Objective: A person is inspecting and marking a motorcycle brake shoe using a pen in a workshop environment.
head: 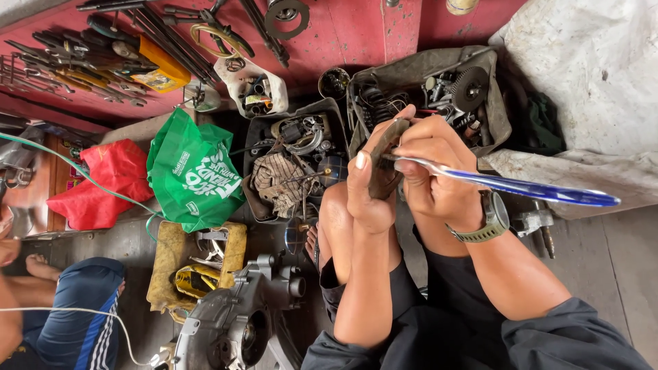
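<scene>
My left hand (pixel 367 192) grips a dark, curved, grimy metal part (pixel 384 161) and holds it upright in front of my knee. My right hand (pixel 432 171) holds a blue-and-white toothbrush (pixel 521 186) by the neck, its head pressed against the part's upper edge. The long blue handle sticks out to the right. An olive watch (pixel 490 219) sits on my right wrist. Both forearms rest over my bent legs in dark shorts.
Grey trays of gears, springs and engine parts (pixel 439 89) lie beyond my hands. A green bag (pixel 195 171) and a red bag (pixel 103 181) sit at left, an engine casing (pixel 233 322) at lower left, tools (pixel 103 55) on the red floor. Another person's leg (pixel 82 308) is far left.
</scene>
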